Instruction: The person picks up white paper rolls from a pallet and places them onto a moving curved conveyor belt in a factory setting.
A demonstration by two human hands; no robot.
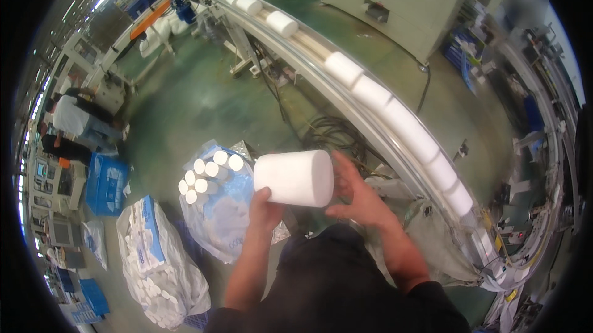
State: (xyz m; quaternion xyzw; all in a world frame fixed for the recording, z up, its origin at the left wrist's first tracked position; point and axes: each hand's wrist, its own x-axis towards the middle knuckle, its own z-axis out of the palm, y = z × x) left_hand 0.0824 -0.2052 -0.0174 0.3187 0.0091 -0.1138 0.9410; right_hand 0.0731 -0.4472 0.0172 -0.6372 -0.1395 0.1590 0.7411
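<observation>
Both bare forearms rise from the lower edge over the person's dark clothing. The left hand (pixel 264 209) curls up from below, its thumb and fingers gripping the near end of a white roll (pixel 295 177). The right hand (pixel 359 196) is spread, fingers fanned and palm turned toward the roll's flat far end, touching or just beside it; which one cannot be told. The roll is a thick, plain white cylinder lying on its side, held in the air between the two hands at about chest height. Just beyond and to the left, an open plastic bag (pixel 217 212) holds smaller white rolls standing on end. A second bag (pixel 162 271) of small white pieces lies further left. Farther off, a curved conveyor (pixel 395 124) carries a line of similar white rolls away across the green floor (pixel 191 98).
</observation>
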